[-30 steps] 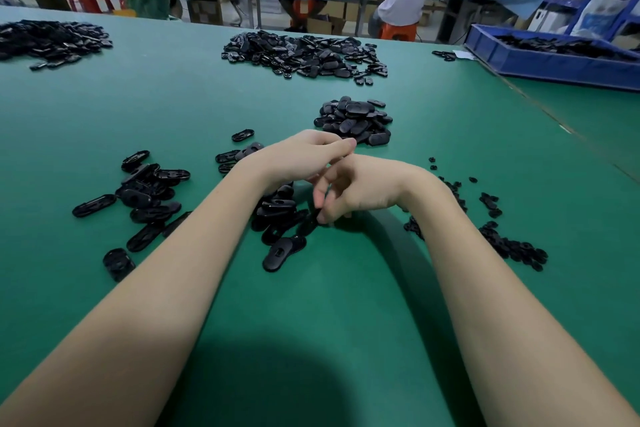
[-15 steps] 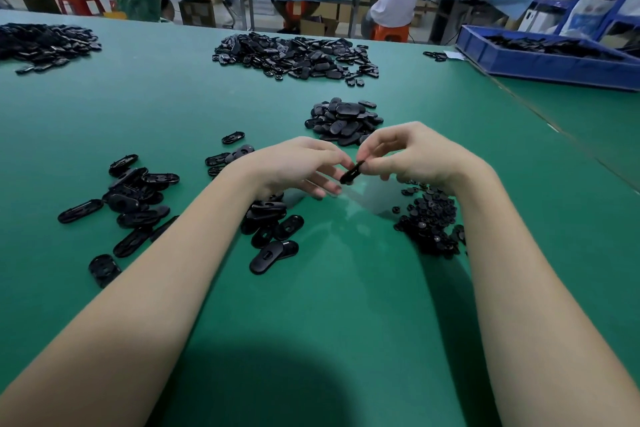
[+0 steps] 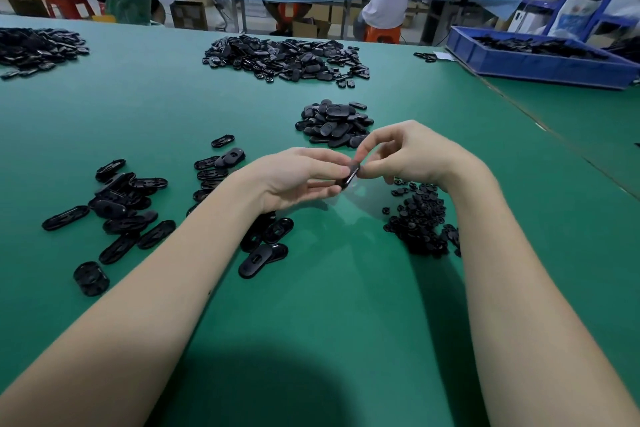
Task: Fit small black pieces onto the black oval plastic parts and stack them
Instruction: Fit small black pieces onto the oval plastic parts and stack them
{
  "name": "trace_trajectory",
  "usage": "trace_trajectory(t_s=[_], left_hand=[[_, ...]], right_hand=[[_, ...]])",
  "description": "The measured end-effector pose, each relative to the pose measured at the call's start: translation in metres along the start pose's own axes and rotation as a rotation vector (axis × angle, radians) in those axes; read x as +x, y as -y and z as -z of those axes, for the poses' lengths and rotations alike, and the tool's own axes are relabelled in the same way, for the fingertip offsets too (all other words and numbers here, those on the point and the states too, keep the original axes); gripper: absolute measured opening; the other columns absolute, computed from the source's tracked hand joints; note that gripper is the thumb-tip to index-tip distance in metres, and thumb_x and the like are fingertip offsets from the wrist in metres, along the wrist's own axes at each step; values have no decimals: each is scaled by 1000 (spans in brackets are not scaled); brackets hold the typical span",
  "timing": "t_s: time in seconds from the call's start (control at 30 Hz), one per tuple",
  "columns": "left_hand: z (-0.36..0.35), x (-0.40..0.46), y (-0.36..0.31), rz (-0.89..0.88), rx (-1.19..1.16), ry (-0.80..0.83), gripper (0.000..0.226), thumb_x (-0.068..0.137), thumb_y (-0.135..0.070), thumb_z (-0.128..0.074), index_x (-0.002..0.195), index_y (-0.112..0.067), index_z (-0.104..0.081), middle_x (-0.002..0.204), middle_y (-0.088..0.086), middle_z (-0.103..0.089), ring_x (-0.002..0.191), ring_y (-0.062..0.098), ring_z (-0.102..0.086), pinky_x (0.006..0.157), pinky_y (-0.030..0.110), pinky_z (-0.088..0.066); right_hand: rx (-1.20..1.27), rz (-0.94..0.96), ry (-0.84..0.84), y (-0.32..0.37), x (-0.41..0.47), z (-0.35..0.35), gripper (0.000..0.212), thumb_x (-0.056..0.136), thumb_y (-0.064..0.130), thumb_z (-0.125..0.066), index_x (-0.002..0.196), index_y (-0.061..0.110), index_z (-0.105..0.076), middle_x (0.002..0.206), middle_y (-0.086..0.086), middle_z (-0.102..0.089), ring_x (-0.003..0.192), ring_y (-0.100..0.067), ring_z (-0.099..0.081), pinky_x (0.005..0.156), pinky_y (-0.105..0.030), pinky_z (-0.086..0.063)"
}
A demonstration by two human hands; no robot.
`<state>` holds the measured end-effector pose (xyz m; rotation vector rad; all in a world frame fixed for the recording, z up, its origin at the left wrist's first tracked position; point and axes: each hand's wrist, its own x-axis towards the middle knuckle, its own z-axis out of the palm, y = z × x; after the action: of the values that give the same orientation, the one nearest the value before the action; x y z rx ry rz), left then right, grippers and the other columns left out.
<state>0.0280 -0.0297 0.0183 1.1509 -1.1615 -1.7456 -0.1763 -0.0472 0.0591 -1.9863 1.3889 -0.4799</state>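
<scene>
Since half a second earlier, both hands had drifted slightly; the pinch between them was unchanged. My left hand (image 3: pixel 298 177) gripped one oval part (image 3: pixel 350 176) edge-on, above the tabletop (image 3: pixel 346 305), so its face was turned to the right hand. My right hand (image 3: pixel 408 152) pinched at that part's upper end, probably seating a small piece; my fingertips hid the piece itself, so I could not confirm it. The small pieces (image 3: pixel 420 218) lay heaped just under my right wrist, within easy reach. Unfitted ovals (image 3: pixel 117 208) lay scattered to the left, partly under my forearm. The finished stack (image 3: pixel 334 123) sat just beyond the hands. Whether the piece had clicked home could not be made out.
</scene>
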Motion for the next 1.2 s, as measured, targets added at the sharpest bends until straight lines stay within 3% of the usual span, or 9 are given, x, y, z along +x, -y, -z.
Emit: trace_trajectory(t_s=[0.1, 0.27, 0.33, 0.43, 0.57, 0.73, 0.87, 1.1, 1.2], left_hand=[[0, 3, 1, -22, -54, -102, 16, 89, 4, -68, 97, -10, -72, 86, 7, -74, 69, 12, -71, 62, 17, -57], [-3, 3, 3, -38, -125, -85, 20, 89, 15, -61, 97, -3, -67, 84, 14, -76, 77, 22, -76, 66, 23, -60], [-4, 2, 3, -47, -108, -90, 20, 88, 18, -60, 96, 0, -66, 82, 13, -75, 77, 22, -76, 67, 22, -60], [-4, 2, 4, -55, -100, -114, 20, 87, 20, -60, 94, 2, -66, 76, 11, -75, 78, 22, -75, 68, 21, -60], [-5, 2, 4, -37, -100, -122, 19, 89, 16, -60, 94, -1, -65, 81, 14, -76, 78, 23, -76, 68, 24, -61], [-3, 1, 4, -37, 19, -150, 24, 90, 7, -65, 104, -12, -67, 87, 13, -76, 81, 23, -74, 69, 28, -62], [-2, 2, 4, -73, 37, -168, 36, 92, 8, -61, 111, -20, -71, 80, 6, -74, 80, 22, -74, 69, 26, -60], [-5, 2, 5, -177, 14, -240, 25, 87, 12, -68, 101, -5, -55, 93, 20, -73, 82, 27, -76, 71, 23, -61], [-6, -1, 4, -221, 104, -242, 28, 87, 9, -69, 109, -7, -62, 90, 16, -74, 80, 25, -76, 72, 25, -62]], right_hand=[[-217, -160, 119, 1, -2, 7, 16, 77, 31, -88, 88, 29, -77, 75, 13, -73, 53, -3, -62, 64, -22, -48], [-352, -315, 181, -4, -4, 9, 14, 67, 37, -92, 73, 33, -80, 55, 21, -66, 41, 8, -56, 38, -8, -37], [-379, -335, 174, -6, -4, 7, 18, 60, 45, -94, 70, 40, -80, 56, 23, -67, 49, 6, -61, 48, -10, -47], [-424, -373, 138, -9, 0, 0, 21, 55, 49, -93, 70, 47, -78, 65, 21, -71, 75, -6, -68, 82, -32, -61], [-439, -356, 131, -7, 1, -1, 17, 57, 48, -91, 69, 46, -78, 75, 17, -74, 78, -9, -69, 79, -33, -61], [-352, -271, 104, -8, 1, 1, 7, 74, 30, -82, 75, 37, -80, 58, 16, -65, 47, -3, -50, 47, -15, -40], [-139, -176, 67, -8, -1, 1, 3, 82, 27, -81, 84, 28, -82, 86, 2, -78, 67, -11, -57, 65, -26, -52], [165, -29, 77, 1, 0, -4, 7, 89, 19, -78, 86, 25, -79, 76, 4, -66, 57, -7, -50, 55, -21, -37], [185, -21, 94, 4, 0, -7, 9, 87, 22, -80, 81, 29, -79, 80, 2, -70, 62, -10, -51, 53, -19, -38]])
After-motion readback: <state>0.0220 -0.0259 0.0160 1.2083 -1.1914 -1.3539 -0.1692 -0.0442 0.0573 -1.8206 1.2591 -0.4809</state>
